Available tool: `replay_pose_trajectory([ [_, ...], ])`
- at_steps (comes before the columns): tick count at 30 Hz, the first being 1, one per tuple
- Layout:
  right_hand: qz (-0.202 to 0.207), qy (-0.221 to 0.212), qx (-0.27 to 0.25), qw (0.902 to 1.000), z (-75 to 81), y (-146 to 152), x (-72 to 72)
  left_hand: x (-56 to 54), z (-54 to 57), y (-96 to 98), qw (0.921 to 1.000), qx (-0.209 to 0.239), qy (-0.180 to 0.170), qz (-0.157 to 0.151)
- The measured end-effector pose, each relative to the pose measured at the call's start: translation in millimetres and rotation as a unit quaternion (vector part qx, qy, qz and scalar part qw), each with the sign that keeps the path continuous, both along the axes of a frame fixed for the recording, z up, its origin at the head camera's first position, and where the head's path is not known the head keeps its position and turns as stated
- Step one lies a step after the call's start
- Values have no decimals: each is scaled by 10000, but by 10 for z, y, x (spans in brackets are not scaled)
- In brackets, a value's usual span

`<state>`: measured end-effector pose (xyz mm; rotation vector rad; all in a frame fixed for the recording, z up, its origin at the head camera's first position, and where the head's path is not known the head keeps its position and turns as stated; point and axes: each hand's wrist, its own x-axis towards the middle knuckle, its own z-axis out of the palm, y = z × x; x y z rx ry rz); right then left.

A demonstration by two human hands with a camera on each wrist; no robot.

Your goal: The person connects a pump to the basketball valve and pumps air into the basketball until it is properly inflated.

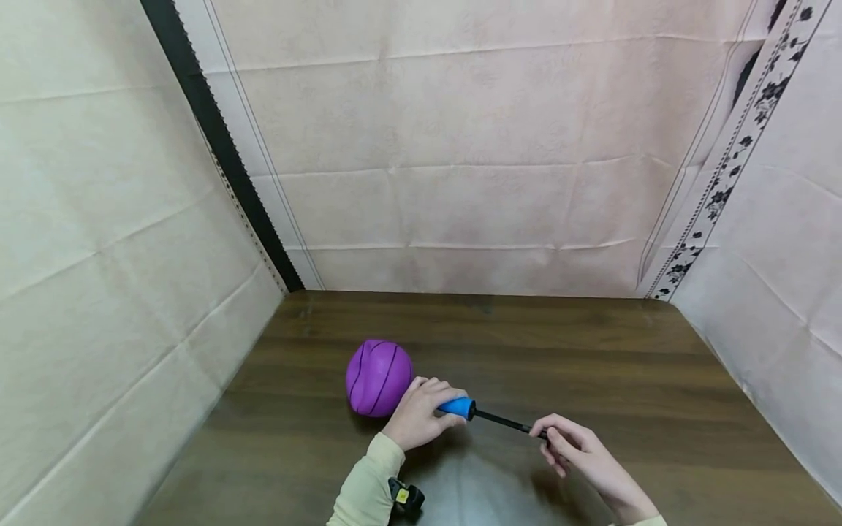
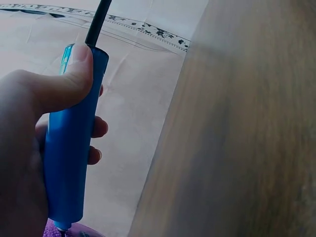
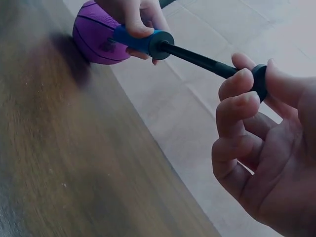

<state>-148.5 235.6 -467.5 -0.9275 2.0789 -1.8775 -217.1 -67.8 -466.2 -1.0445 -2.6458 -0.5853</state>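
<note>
A small hand pump with a blue barrel (image 2: 71, 153) and a black rod (image 1: 500, 419) spans both hands, its rod drawn well out. My left hand (image 1: 424, 413) grips the barrel, thumb along its top end in the left wrist view. The right hand (image 3: 276, 133) pinches the black end knob (image 3: 259, 81) of the rod between thumb and fingers. At the barrel's far end a thin needle tip (image 2: 61, 228) meets the purple ball (image 1: 379, 378), which has black seam lines and a dented top. The ball rests on the table beside the left hand.
The brown wood-grain table (image 1: 329, 467) is bounded by pale cloth walls (image 1: 460, 146) at the back, left and right. A black strip (image 1: 224, 146) runs up the left corner and a floral border (image 1: 730, 168) up the right. A black wrist device (image 1: 406, 497) sits on the left sleeve.
</note>
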Motion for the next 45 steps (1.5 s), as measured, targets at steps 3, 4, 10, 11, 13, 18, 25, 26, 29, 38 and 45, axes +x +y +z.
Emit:
replay_pose_trajectory([
  [3, 23, -22, -10, 10000, -22, 5, 5, 21, -16, 5, 10000, -52, -61, 22],
  [4, 43, -12, -8, 10000, -28, 5, 6, 25, -21, 5, 10000, -77, -55, 31],
  [10, 113, -7, -14, 9999, -39, 0, 13, 34, -40, -4, 9999, -115, 40, 65],
  [11, 114, -16, -15, 9999, -39, 0, 15, 36, -42, -6, 9999, -119, 37, 68],
  [13, 124, -34, -11, 9999, -42, -2, 19, 41, -46, -10, 9999, -136, 11, 77],
  [18, 63, -163, 27, 9998, -63, -10, 29, 60, -42, -21, 9998, -147, -44, 85],
  [25, 336, 175, -467, 9982, -146, -213, -50, 75, -42, 10, 9995, -275, 87, 132],
  [26, 336, 144, -490, 9981, -161, -269, -67, 79, -48, 26, 9994, -302, 100, 137],
  [29, 180, -93, -437, 9988, -199, -459, -109, 97, -72, 73, 9992, -357, 135, 140],
  [38, 55, -149, -95, 9998, -172, -753, -163, 112, -121, 98, 9998, -146, 140, -93],
  [45, -16, -228, 692, 9973, -99, -690, -141, 63, -94, 48, 9996, -116, 37, -264],
])
